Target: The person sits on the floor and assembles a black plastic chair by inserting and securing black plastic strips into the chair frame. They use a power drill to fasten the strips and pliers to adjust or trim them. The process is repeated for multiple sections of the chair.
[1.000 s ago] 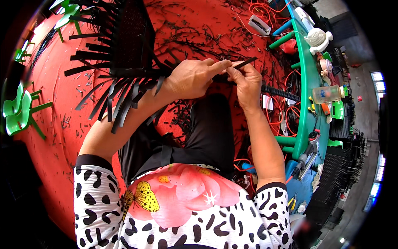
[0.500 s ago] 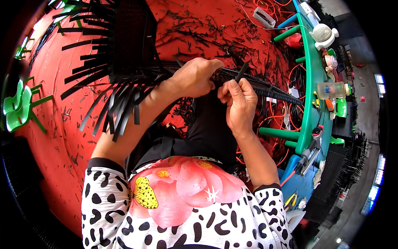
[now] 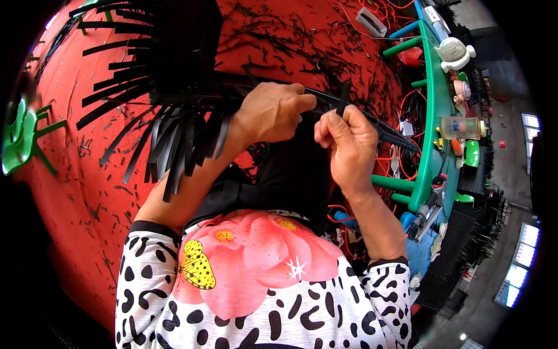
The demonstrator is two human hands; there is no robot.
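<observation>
A black woven piece (image 3: 186, 64) made of flat strips stands before me, with many loose strip ends (image 3: 165, 139) fanning out at its left and lower edges. My left hand (image 3: 273, 111) is closed at a long dark edge of the piece, its fingertips partly hidden; the loose ends lie by that forearm. Between thumb and curled fingers, my right hand (image 3: 351, 139) pinches a short black strip (image 3: 344, 96) that sticks up past the thumb. Behind both hands a ribbed black bar (image 3: 398, 139) of the piece runs off to the right.
Black scraps (image 3: 285, 49) litter the red floor. To the right stands a green-edged table (image 3: 427, 116) bearing a clear jar (image 3: 462, 128), a white domed object (image 3: 454, 53) and a power tool (image 3: 430, 209). Orange cords (image 3: 381, 9) lie near its legs. Green chairs (image 3: 23, 139) are at the left.
My right hand has moved right and slightly down with the strip, widening the distance from my left hand. The woven piece appears a little higher and farther left in view.
</observation>
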